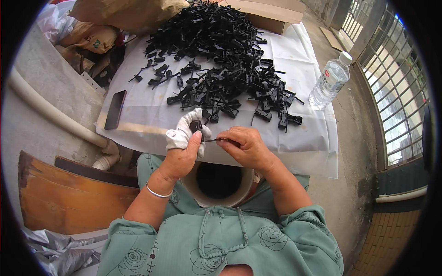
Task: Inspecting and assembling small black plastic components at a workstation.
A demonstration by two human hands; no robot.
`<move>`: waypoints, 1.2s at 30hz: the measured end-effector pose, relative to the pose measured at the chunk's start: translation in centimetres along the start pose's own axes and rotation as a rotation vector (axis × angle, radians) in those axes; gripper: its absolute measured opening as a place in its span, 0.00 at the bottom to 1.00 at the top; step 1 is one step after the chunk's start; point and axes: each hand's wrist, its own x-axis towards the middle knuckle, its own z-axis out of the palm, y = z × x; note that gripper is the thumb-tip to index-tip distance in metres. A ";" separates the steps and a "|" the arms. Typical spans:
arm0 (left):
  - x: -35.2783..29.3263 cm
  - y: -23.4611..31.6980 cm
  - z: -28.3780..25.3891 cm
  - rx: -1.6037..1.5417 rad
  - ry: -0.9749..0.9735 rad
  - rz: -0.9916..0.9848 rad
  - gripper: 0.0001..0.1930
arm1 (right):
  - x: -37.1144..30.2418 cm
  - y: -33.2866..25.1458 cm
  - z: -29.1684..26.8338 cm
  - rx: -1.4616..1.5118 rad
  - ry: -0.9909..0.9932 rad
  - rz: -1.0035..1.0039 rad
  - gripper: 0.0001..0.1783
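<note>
Closing the left hand (183, 148), partly covered by a white glove (177, 136), around a small part (196, 125), held it over the near edge of the white-covered table (301, 142): dark, compact, blocky, partly hidden by the grip. Pinched a slim dark rod (212, 140) between thumb and curled fingers of the right hand (248, 145), pointing its thin end leftward; could not tell about contact. Faced a heap of small black pieces (216, 55) beyond.

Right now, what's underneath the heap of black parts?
White sheeting shows at the near and right edges of the heap and between loose black parts; the surface beneath the dense middle is covered, unseen.
</note>
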 end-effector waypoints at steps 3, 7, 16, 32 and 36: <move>-0.5 0.3 0.4 0.173 -0.067 -0.011 0.19 | 0.2 -0.2 0.0 0.049 -0.027 0.006 0.05; -0.4 -0.1 0.6 0.301 -0.213 0.032 0.17 | 0.0 -1.0 0.3 0.213 -0.062 0.190 0.06; -0.2 -0.5 1.3 0.479 -0.113 0.181 0.13 | -0.1 -1.0 1.2 0.196 -0.074 0.119 0.13; 0.1 0.4 0.2 1.053 0.008 0.567 0.12 | 0.8 2.3 0.1 -0.675 0.212 0.196 0.08; 1.8 -0.1 0.0 0.917 0.123 0.666 0.14 | 0.8 1.9 0.3 -0.736 0.228 0.047 0.07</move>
